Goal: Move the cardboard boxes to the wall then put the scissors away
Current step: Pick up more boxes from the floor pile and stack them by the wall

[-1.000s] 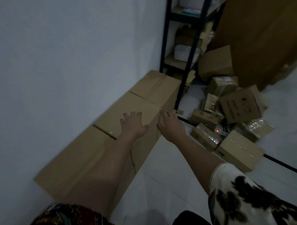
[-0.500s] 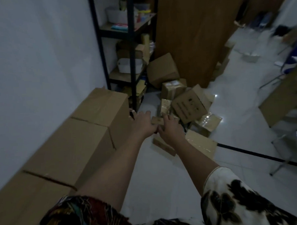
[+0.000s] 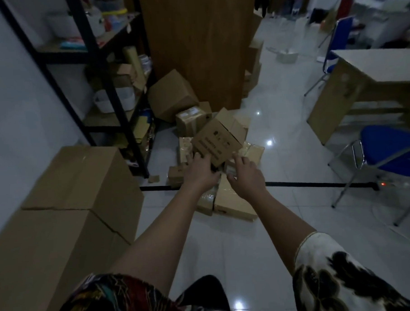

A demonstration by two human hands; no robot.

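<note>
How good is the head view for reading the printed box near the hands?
Head view: dim and underexposed; glare spots on the floor tiles; wide-angle lens skews the shelf frame; print on the tilted printed box too soft to read.

I can't read any words here. The tilted brown box (image 3: 216, 144) just past my left hand (image 3: 200, 172) has dark print and little marks on its top, but the room is dim and they are too blurry to make out. The small box (image 3: 175, 174) beside it may have a few letters too.
</note>
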